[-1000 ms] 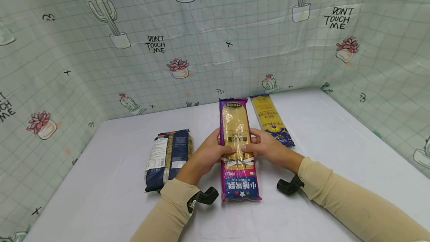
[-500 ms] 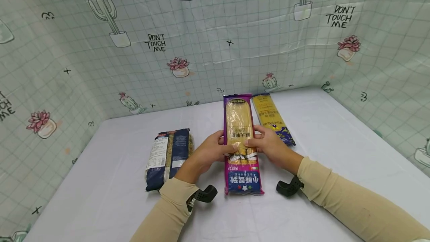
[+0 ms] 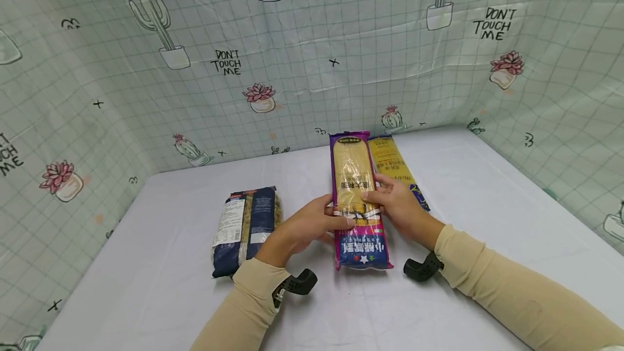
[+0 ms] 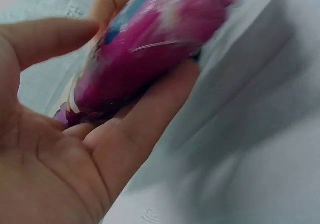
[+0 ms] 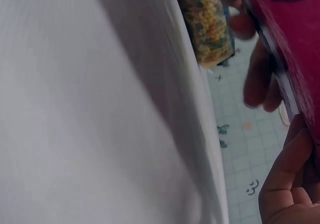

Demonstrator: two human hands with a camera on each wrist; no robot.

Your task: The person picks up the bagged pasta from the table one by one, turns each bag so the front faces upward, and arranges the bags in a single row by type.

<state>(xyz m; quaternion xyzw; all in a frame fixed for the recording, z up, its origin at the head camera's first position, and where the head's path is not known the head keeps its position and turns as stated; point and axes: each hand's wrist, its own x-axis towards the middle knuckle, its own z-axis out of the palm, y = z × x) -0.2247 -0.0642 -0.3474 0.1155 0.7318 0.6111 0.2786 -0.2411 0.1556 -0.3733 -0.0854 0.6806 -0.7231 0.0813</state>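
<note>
Purple pack (image 3: 355, 177) held in both hands, up off the white table (image 3: 170, 297), slightly right of centre in the head view. Far end leans a little left; lettering upside down from the wearer's side. Blue-and-pink end nearest the person.

Left hand (image 3: 312, 222) clamped on the pack's left edge: thumb over the front face, fingers behind. Left wrist view shows fingers running under the pink end, wrapper creased and shiny.

Right hand (image 3: 402, 207) clamped on the opposite edge, set a bit farther out than the left; thumb on the front, fingers round the back. Right wrist view is dim, pack at its right margin.

Yellow pack (image 3: 390, 158) lies behind and to the right, partly hidden by the purple pack and right hand. Navy bag (image 3: 258, 215) lies to the left, beyond the left forearm; pale label, clear strip showing contents.

Tan sleeves (image 3: 512, 291) on both arms, black device (image 3: 301, 281) at each cuff. Cactus-print cloth (image 3: 292, 31) hangs behind the table.
</note>
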